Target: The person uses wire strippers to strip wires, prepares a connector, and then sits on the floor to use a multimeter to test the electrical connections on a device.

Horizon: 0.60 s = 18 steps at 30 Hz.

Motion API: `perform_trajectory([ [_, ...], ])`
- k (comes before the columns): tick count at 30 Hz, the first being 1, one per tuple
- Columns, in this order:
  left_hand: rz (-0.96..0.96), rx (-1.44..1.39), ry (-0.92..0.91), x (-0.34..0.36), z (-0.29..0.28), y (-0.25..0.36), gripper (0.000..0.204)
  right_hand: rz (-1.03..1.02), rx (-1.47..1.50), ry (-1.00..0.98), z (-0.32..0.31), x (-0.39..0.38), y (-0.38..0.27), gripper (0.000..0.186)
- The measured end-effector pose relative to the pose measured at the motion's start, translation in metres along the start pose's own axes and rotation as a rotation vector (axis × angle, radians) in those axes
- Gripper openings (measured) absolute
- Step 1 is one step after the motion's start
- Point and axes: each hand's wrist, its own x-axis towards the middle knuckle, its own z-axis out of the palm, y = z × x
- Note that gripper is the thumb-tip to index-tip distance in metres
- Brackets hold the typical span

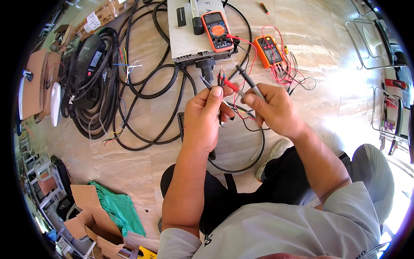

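My left hand [204,115] is closed around several thin stripped wires [207,83], their ends pointing up past the thumb. In my right hand [274,111] are two test probes, a black one [248,78] and a red one [230,85], gripped side by side. The red probe's tip reaches toward the wires; whether it touches them I cannot tell. Beyond my hands, an orange multimeter [217,31] lies on a pale metal box [183,43], with a red lead plugged in. A black round connector [205,67] sticks out of the box's near side.
A second orange meter [268,52] with tangled leads lies on the tiled floor to the right, near a screwdriver [264,8]. Thick black cable [146,96] loops to the left beside a coiled black charger unit [90,64]. An open cardboard box [92,220] and green plastic bag [116,207] sit lower left.
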Motion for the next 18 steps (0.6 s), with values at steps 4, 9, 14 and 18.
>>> perform_trajectory([
  [4,-0.069,0.064,0.073,0.006,0.002,-0.008,0.029,-0.089,0.08,0.212,-0.001,0.008,0.006,0.033],
  [9,-0.114,0.167,0.011,0.009,0.008,-0.012,0.03,-0.063,0.079,0.229,-0.001,0.027,0.01,0.032],
  [14,-0.133,0.201,-0.065,0.009,0.015,-0.015,0.03,-0.019,0.122,0.096,0.004,0.031,0.005,0.028],
  [18,-0.13,0.221,-0.054,0.011,0.017,-0.014,0.032,-0.023,0.126,0.118,0.001,0.034,0.015,0.025],
])
